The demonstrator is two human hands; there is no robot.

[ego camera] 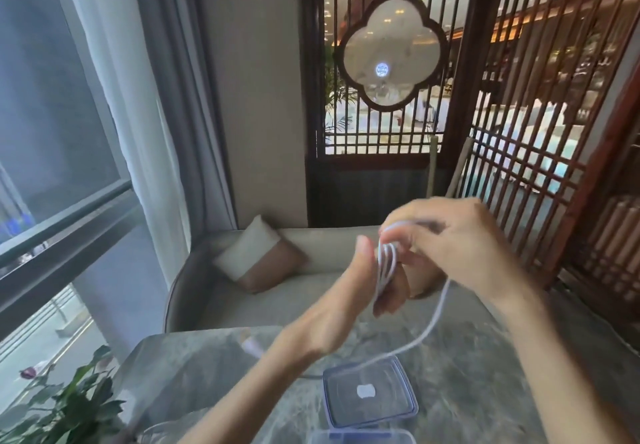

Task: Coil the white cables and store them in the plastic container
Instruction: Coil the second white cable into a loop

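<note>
A white cable [429, 332] is wound in several loops around the fingers of my left hand [349, 301], which is raised above the table. My right hand [460, 242] pinches the cable at the top of the loops. A loose length hangs down from my hands and trails across the table toward the clear plastic container lid [401, 409]. The cable's plug end [252, 346] lies on the table left of my left wrist. The clear plastic container [363, 438] shows only its rim at the bottom edge. Both hands are blurred by motion.
The grey marble table [485, 391] fills the lower part of the view. A leafy plant [69, 402] stands at the bottom left. A beige sofa [277, 291] with a cushion [259, 256] lies behind the table, a wooden lattice screen [540, 125] to the right.
</note>
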